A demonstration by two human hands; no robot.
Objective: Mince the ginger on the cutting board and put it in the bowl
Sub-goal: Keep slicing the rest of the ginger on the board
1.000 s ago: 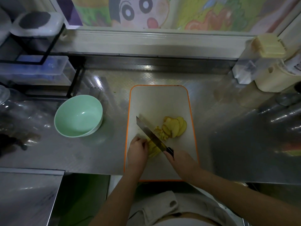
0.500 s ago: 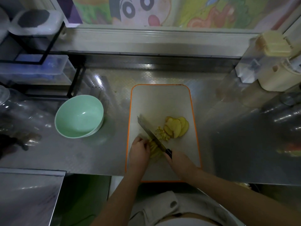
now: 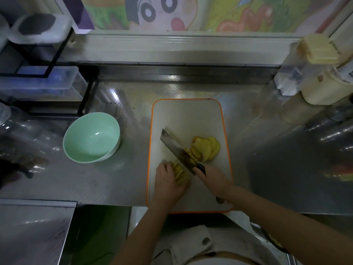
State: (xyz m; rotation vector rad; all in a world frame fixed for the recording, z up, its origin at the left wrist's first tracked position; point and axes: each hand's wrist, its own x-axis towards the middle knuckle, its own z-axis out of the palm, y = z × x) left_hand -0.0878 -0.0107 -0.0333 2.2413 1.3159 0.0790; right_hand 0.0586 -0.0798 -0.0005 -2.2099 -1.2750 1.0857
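I am in a kitchen, a home one by its look. The counter (image 3: 114,188) is embossed steel with a raised back edge. At its near edge lies an orange-rimmed cutting board (image 3: 187,115) with sliced ginger (image 3: 207,148) on it, and the knife (image 3: 175,148) is in my right hand (image 3: 214,180). A pale green bowl (image 3: 91,138) sits to the left. A black wire rack (image 3: 59,52) with clear plastic boxes (image 3: 38,81) fills the far left corner, and a cream-lidded container (image 3: 317,49) the far right. A cartoon picture (image 3: 162,12) covers the wall behind.
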